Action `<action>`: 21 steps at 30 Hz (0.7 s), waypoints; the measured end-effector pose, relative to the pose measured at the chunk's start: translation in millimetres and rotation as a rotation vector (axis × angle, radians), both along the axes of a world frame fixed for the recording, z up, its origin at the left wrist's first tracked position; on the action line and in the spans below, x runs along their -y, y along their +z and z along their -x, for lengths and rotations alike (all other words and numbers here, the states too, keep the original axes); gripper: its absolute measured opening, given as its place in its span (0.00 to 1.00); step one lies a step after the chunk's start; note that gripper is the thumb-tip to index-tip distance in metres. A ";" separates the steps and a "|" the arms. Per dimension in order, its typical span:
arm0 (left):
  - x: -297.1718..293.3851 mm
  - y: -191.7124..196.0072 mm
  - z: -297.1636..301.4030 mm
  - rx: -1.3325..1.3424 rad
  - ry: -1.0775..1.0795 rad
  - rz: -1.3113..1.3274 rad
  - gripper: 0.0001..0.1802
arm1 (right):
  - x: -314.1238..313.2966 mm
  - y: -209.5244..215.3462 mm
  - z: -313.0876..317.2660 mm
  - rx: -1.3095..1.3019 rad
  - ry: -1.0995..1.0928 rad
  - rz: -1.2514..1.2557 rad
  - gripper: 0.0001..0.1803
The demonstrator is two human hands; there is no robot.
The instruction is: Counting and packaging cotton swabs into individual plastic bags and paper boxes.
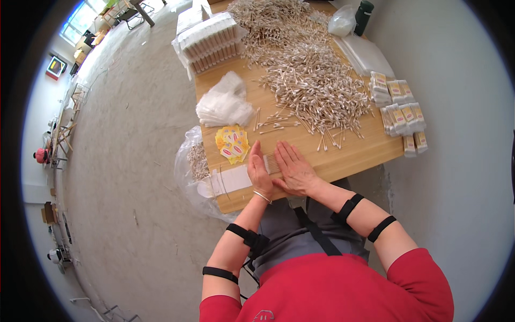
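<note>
Near the front edge of the wooden table, my left hand (258, 173) stands on its side with its fingers stretched out, a bracelet at its wrist. My right hand (295, 170) lies nearly flat beside it, fingers extended. Between the two is a row of cotton swabs (273, 163), partly covered by my hands; the swabs seem to lie side by side. To the left of my left hand, a white strip (234, 180) rests on the table, with a thin stick-like piece across it. Yellow printed cards (232, 144) are piled just beyond my left hand.
A large heap of loose cotton swabs (316, 80) covers the table's far part. White pouches (224, 102) and stacked swab bundles (209, 43) sit left. Filled packets (399, 112) line the right, near plastic sheets (365, 53) and a dark bottle (363, 17). A clear bag (189, 174) hangs left.
</note>
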State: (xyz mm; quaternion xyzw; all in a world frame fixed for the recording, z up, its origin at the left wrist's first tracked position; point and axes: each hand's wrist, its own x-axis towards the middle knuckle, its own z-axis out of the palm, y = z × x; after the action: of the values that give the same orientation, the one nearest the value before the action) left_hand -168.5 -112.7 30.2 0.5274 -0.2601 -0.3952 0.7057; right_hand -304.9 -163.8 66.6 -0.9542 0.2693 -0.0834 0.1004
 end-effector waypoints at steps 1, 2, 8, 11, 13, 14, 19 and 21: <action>-2.8 0.8 -0.8 0.004 0.002 -0.009 0.24 | -0.7 0.7 -1.0 0.001 0.003 -0.004 0.48; -6.1 1.6 -2.1 0.009 0.006 -0.020 0.24 | -1.3 1.2 -2.8 0.007 0.005 -0.008 0.48; -44.7 29.9 -0.2 0.797 -0.068 -0.108 0.21 | 5.3 -4.9 1.7 -0.009 -0.009 -0.038 0.52; -64.6 32.6 0.3 1.254 -0.275 -0.152 0.26 | 3.8 -11.2 0.3 -0.022 -0.007 -0.010 0.54; -65.7 36.3 3.5 1.312 -0.296 -0.195 0.27 | 3.1 -10.6 -1.6 -0.014 -0.005 0.001 0.55; -65.6 37.9 4.5 1.370 -0.323 -0.231 0.29 | 2.7 -10.0 -1.3 -0.001 -0.002 -0.002 0.54; -64.3 38.2 5.6 1.428 -0.382 -0.278 0.33 | 2.3 -11.1 -1.3 0.027 0.002 0.022 0.53; -63.6 38.3 5.6 1.432 -0.386 -0.278 0.33 | 2.5 -10.9 -0.3 0.046 0.001 -0.014 0.53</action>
State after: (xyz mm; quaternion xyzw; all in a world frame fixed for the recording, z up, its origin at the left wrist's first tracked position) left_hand -174.1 -49.1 68.4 0.6848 -0.6906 -0.1014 0.2093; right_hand -304.6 -166.3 55.6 -0.9514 0.2671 -0.1036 0.1131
